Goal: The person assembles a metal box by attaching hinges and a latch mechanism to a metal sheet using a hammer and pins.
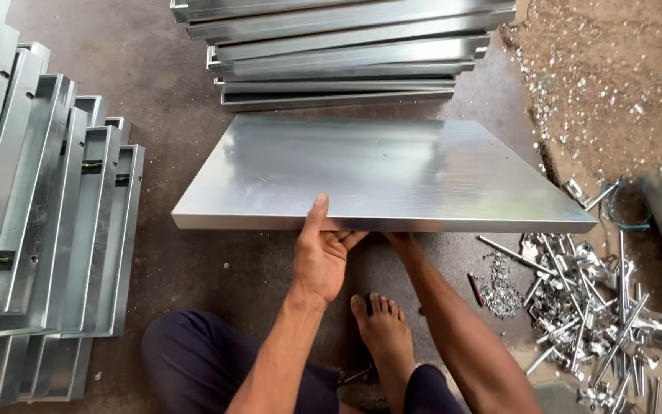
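- A seated worker is gripping the near edge of a large flat metal panel (381, 172) that is lying shiny face up on the concrete floor (170, 77), between a stack of like panels (339, 50) beyond it and the worker's bare foot (383, 333).
- The left hand (322, 257) is clasping that edge near its middle, thumb pressing on the top face and fingers curling under the lip.
- The right hand (401, 239) is reaching under the same edge just beside the left; its fingers are hidden beneath the panel, so whether it is closing on the lip cannot be told.
- The step in hand looks like lifting or turning the panel; any next move is calling for a firm, even hold, as the sheet is wide and its folded edges look sharp.
- Finished trays (47, 222) are leaning in a row at the left, while loose bolts and brackets (584, 307) are lying scattered at the right.
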